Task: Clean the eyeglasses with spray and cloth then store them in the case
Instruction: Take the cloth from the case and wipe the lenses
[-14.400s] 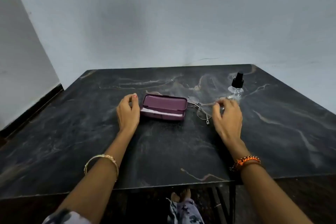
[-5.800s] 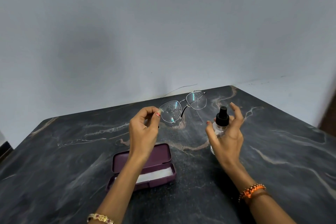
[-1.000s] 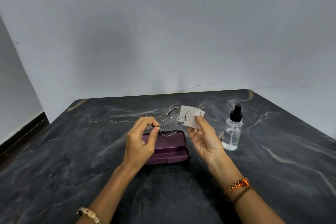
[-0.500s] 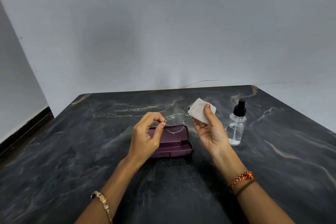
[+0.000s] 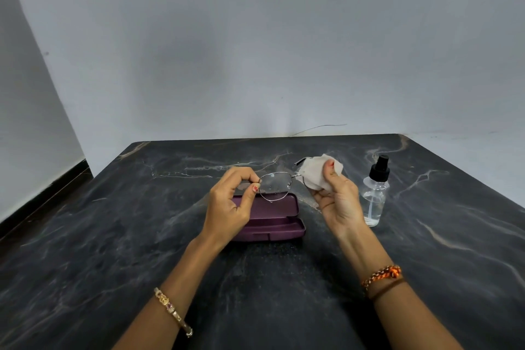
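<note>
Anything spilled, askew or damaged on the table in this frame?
Nothing stands out. The spray bottle stands upright with its cap on, the purple case lies open on the dark table, and the eyeglasses are held above it by the left hand while the right hand wraps the cloth round one lens.
</note>
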A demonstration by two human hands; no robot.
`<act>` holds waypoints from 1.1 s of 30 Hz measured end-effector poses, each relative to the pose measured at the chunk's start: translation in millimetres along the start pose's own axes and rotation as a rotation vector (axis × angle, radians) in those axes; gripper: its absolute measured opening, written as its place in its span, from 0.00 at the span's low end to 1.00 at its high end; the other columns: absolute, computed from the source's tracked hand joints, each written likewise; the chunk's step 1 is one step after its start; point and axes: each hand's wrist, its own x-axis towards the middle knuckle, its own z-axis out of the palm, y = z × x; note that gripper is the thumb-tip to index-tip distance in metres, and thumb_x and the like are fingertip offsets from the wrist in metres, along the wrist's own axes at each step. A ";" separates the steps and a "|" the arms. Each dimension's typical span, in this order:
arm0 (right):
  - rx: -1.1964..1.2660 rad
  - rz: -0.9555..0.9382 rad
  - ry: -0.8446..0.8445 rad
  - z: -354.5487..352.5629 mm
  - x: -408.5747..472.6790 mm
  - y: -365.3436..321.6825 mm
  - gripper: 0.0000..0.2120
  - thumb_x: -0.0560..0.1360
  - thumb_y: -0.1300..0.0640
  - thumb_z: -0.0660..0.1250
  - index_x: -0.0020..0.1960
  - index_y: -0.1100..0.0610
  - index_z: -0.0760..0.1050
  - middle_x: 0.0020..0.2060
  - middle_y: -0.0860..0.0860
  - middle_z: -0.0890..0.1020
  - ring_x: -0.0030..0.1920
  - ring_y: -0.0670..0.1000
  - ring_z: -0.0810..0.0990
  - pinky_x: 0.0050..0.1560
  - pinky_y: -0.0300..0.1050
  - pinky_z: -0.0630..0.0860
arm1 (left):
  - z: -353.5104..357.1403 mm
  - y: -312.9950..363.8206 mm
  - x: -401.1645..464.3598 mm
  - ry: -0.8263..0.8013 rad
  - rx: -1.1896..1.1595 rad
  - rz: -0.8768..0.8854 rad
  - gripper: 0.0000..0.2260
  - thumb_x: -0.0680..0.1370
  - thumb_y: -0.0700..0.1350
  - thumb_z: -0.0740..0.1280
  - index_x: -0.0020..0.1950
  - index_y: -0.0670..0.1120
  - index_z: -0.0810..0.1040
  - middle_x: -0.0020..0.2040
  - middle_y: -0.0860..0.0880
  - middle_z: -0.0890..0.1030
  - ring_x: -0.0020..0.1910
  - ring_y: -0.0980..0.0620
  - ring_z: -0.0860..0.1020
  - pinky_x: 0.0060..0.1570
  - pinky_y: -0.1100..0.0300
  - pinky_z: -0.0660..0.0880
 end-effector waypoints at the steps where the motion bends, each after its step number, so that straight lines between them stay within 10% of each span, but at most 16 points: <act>1: 0.012 -0.002 0.011 0.0 -0.3 0.2 0.06 0.75 0.61 0.61 0.42 0.58 0.76 0.30 0.49 0.85 0.34 0.45 0.84 0.31 0.37 0.79 | 1.2 1.3 -0.6 -0.012 0.024 0.027 0.03 0.71 0.34 0.63 0.41 0.38 0.75 0.40 0.49 0.75 0.42 0.55 0.74 0.46 0.68 0.72; 9: 0.094 0.095 -0.040 -0.8 -1.2 5.9 0.05 0.73 0.67 0.60 0.43 0.61 0.74 0.30 0.51 0.85 0.34 0.46 0.84 0.37 0.40 0.81 | -1.3 2.7 0.5 -0.009 0.109 0.113 0.03 0.70 0.31 0.63 0.40 0.36 0.75 0.39 0.47 0.75 0.42 0.56 0.73 0.46 0.70 0.70; 16: -0.192 -0.069 -0.100 -2.6 -0.1 -5.9 0.11 0.53 0.53 0.73 0.33 0.57 0.83 0.31 0.48 0.85 0.36 0.44 0.83 0.34 0.34 0.79 | -5.6 4.6 2.7 0.023 0.097 0.097 0.03 0.70 0.31 0.62 0.42 0.35 0.75 0.40 0.45 0.76 0.44 0.54 0.74 0.48 0.69 0.70; 24: 0.124 0.048 0.092 4.0 -0.9 -0.7 0.03 0.74 0.63 0.63 0.42 0.60 0.75 0.28 0.50 0.85 0.31 0.47 0.84 0.29 0.40 0.80 | 1.5 8.4 1.1 0.013 0.073 0.077 0.03 0.71 0.32 0.62 0.42 0.35 0.74 0.40 0.47 0.74 0.42 0.58 0.71 0.46 0.71 0.70; 33: 0.111 0.117 -0.011 1.2 -3.1 2.1 0.07 0.73 0.71 0.60 0.43 0.61 0.75 0.30 0.51 0.85 0.33 0.46 0.84 0.37 0.41 0.82 | 2.3 4.2 -1.3 0.008 0.066 0.069 0.03 0.71 0.31 0.62 0.41 0.36 0.74 0.39 0.46 0.74 0.41 0.58 0.71 0.46 0.72 0.69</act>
